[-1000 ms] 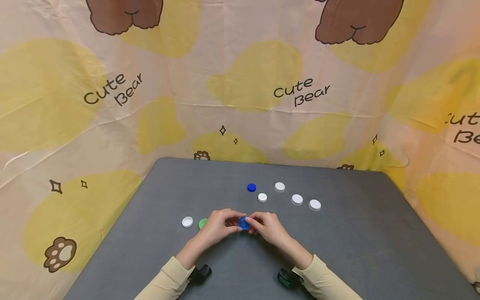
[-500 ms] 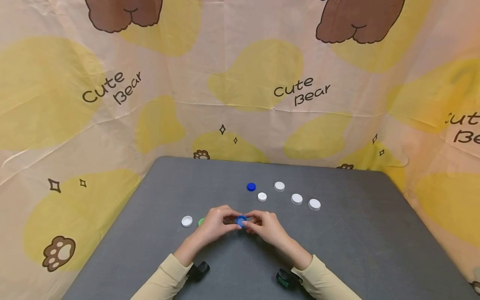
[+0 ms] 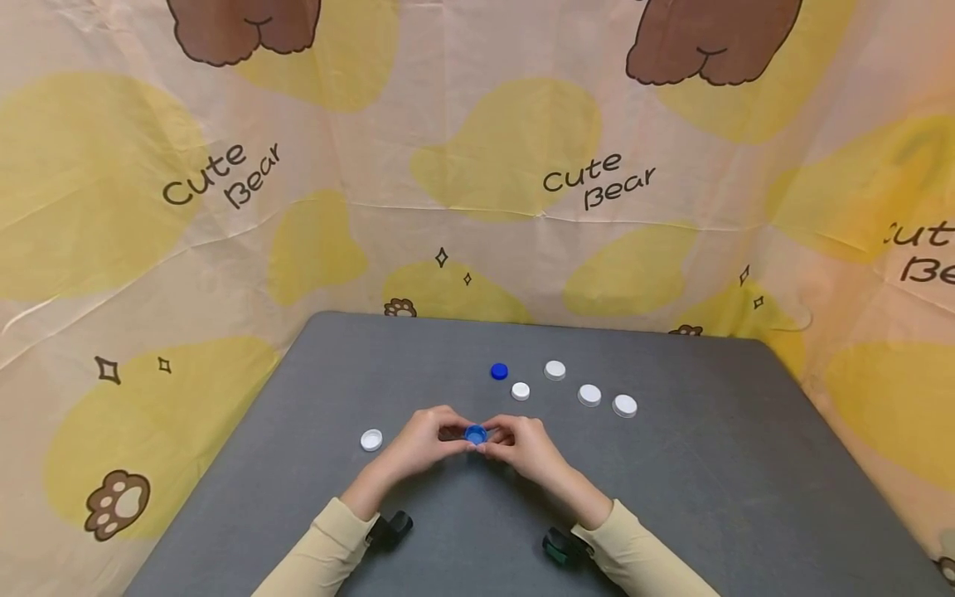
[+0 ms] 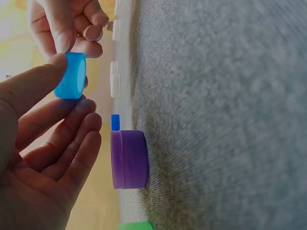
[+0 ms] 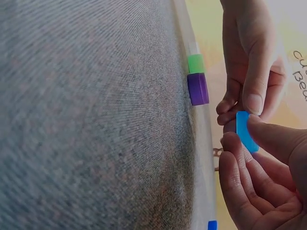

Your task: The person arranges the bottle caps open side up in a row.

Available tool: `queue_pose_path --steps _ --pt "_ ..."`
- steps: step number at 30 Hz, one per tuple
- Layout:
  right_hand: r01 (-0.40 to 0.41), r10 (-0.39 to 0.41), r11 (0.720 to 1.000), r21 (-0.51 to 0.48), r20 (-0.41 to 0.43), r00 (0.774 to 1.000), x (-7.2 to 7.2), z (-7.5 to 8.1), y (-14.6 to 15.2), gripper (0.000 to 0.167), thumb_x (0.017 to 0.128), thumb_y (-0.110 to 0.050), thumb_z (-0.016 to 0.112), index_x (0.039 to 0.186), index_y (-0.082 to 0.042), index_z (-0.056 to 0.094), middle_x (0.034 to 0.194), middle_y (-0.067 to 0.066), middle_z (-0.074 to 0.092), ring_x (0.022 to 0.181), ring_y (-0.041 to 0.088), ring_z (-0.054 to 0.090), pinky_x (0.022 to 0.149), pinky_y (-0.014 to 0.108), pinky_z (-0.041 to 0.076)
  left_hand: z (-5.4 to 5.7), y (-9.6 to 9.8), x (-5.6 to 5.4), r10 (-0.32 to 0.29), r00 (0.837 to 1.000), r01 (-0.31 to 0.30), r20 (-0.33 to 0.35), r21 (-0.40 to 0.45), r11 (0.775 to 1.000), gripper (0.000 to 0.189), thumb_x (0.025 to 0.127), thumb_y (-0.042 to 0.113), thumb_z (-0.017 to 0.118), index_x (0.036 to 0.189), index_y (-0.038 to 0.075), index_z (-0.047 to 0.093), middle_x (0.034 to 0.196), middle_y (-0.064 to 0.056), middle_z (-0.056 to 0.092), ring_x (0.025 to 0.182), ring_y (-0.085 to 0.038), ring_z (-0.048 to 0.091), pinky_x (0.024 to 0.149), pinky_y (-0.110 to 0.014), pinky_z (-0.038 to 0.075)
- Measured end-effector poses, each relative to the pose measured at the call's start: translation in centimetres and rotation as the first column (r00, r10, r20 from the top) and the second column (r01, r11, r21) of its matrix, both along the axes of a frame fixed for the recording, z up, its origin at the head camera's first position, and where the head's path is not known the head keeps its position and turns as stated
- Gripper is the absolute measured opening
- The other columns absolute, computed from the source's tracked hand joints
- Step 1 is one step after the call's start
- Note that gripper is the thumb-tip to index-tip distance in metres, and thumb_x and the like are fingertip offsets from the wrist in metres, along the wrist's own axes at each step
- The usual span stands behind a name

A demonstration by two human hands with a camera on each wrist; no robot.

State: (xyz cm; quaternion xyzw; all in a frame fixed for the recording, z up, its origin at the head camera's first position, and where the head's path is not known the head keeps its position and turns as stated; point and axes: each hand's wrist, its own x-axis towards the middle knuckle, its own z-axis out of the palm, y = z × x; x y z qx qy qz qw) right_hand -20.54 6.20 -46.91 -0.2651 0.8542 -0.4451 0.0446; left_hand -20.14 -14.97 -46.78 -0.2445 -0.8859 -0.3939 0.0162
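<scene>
A light blue bottle cap (image 3: 475,434) is held off the table between both hands, its hollow side turned up towards the head camera. My left hand (image 3: 427,438) pinches one side of it between thumb and index finger, as the left wrist view shows. From the opposite side, my right hand (image 3: 528,443) pinches it with thumb and fingers. A purple cap (image 4: 129,159) stands on the table below the hands in the left wrist view, with part of a green cap (image 4: 136,226) beyond. Both are hidden behind the left hand in the head view.
On the grey table (image 3: 709,497), a white cap (image 3: 370,440) lies left of the left hand. Farther back are a dark blue cap (image 3: 499,371), a small white cap (image 3: 521,390) and larger white ones (image 3: 589,395). A printed cloth (image 3: 485,149) hangs behind.
Both hands have shifted slightly left and away with the light blue cap, which has turned between the fingers. The green cap has gone out of sight behind the left hand.
</scene>
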Motion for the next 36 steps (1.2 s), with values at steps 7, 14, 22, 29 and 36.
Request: queue_pose_path --steps 7,14,22,29,36 --pt "-0.002 0.002 1.000 0.006 -0.005 1.000 0.02 0.25 -0.37 0.024 0.084 -0.020 0.072 0.104 -0.008 0.069 0.075 -0.001 0.071 0.062 0.005 0.062 0.052 0.021 0.048 -0.10 -0.16 -0.32 0.030 0.999 -0.031 0.032 0.032 0.999 0.022 0.078 0.024 0.078 0.098 0.019 0.073 0.087 0.009 0.067 0.080 -0.005 0.062 0.072 -0.022 0.050" --pt "-0.006 0.006 1.000 0.015 -0.027 1.000 -0.12 0.07 -0.56 0.024 0.084 -0.020 0.073 0.103 -0.006 0.068 0.075 0.001 0.071 0.061 0.003 0.061 0.051 0.020 0.048 -0.05 -0.21 -0.50 0.041 0.997 -0.045 0.067 0.050 0.998 0.018 0.077 0.023 0.079 0.093 0.020 0.070 0.084 0.008 0.068 0.078 -0.007 0.064 0.069 -0.022 0.051" --pt "-0.001 0.002 0.999 0.034 -0.032 0.999 -0.34 -0.25 -0.58 0.027 0.081 -0.022 0.075 0.100 -0.004 0.069 0.075 0.003 0.071 0.062 0.007 0.062 0.051 0.019 0.047 -0.13 -0.05 -0.65 0.019 0.999 -0.020 0.029 0.006 1.000 0.021 0.075 0.021 0.080 0.093 0.015 0.071 0.086 0.004 0.070 0.079 -0.008 0.064 0.070 -0.023 0.050" --pt "-0.004 0.005 0.999 0.053 -0.027 1.000 -0.54 -0.45 -0.52 0.027 0.079 -0.023 0.077 0.098 -0.005 0.071 0.077 0.003 0.071 0.063 0.009 0.063 0.053 0.019 0.048 -0.33 0.05 -0.74 0.001 1.000 0.000 0.017 -0.021 1.000 0.022 0.075 0.020 0.081 0.093 0.014 0.071 0.087 0.003 0.070 0.080 -0.010 0.064 0.071 -0.024 0.050" --pt "-0.015 0.016 0.997 0.073 -0.008 1.000 -0.78 -0.66 -0.55 0.026 0.078 -0.021 0.078 0.097 -0.005 0.071 0.076 0.002 0.071 0.063 0.006 0.061 0.054 0.019 0.047 -0.51 -0.05 -0.81 -0.011 1.000 0.011 0.009 -0.048 0.999 0.023 0.073 0.020 0.082 0.092 0.014 0.072 0.088 0.004 0.069 0.082 -0.012 0.065 0.072 -0.025 0.050"
